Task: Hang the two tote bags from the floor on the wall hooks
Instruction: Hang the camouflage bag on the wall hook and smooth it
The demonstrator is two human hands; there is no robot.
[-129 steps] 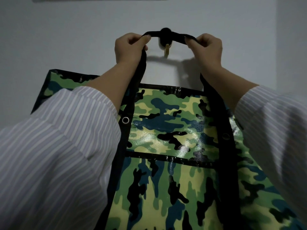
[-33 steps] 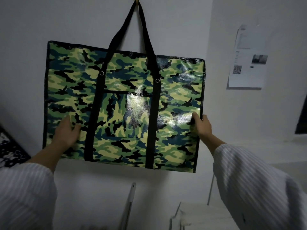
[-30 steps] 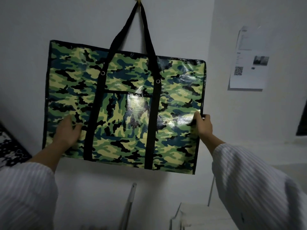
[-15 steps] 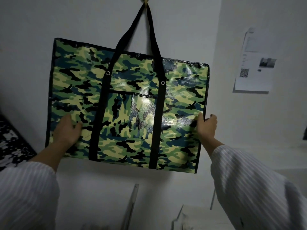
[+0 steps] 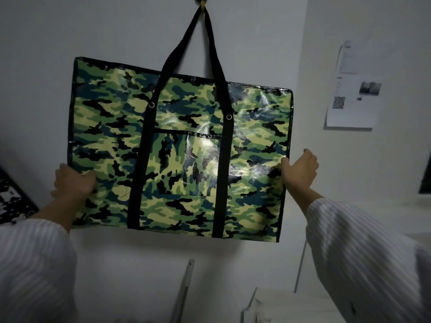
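Bag: camouflage tote bag (image 5: 179, 145) hangs from wall hook (image 5: 202, 3) at 12 o'clock.
Left hand (image 5: 72, 183): I see it clamped on bag's 9 o'clock edge.
Right hand (image 5: 299, 171): clamped at 3 o'clock edge — thumb in front.

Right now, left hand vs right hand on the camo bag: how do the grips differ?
The left hand sits at the lower left of the camo bag, partly covering its printed face; the right hand pinches the black-trimmed right edge. The left hand is lower in frame, the right hand slightly higher. The right hand's thumb lies on the bag's front; the left hand's thumb points inward across the print. Both touch the bag while its straps hang from the hook.
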